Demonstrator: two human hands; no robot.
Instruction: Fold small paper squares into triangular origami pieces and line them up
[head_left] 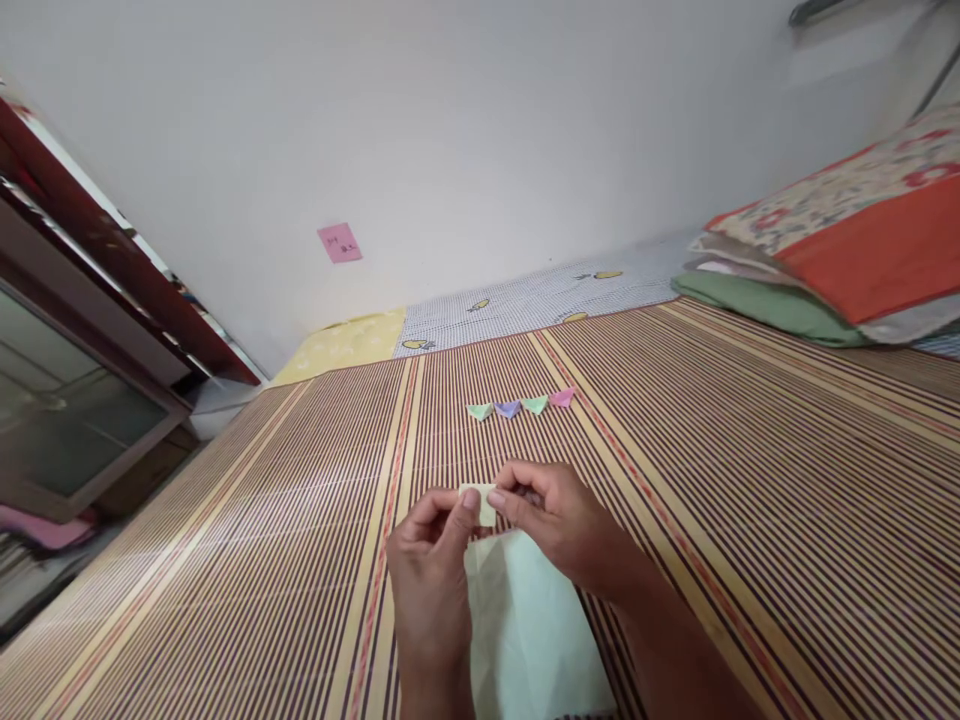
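Between my two hands is a small pale yellow square of paper (486, 513), held by its upper edge above the striped mat. My left hand (435, 545) pinches its left side between thumb and fingers. On its right side, the thumb and fingertips of my right hand (559, 515) are closed. Under my wrists lies a larger pale green sheet of paper (536, 630) with crease lines. Beyond my hands several small folded paper triangles sit in a row: a green one (480, 411), a purple one (508, 408), another green one (535, 404) and a pink one (562, 397).
A striped woven mat (300, 520) covers the bed, with patterned cloth (510, 302) along the wall. Folded bedding (847, 250) is piled at the right. A pink note (340, 243) sticks to the wall. A glass-fronted cabinet (67, 390) stands at the left.
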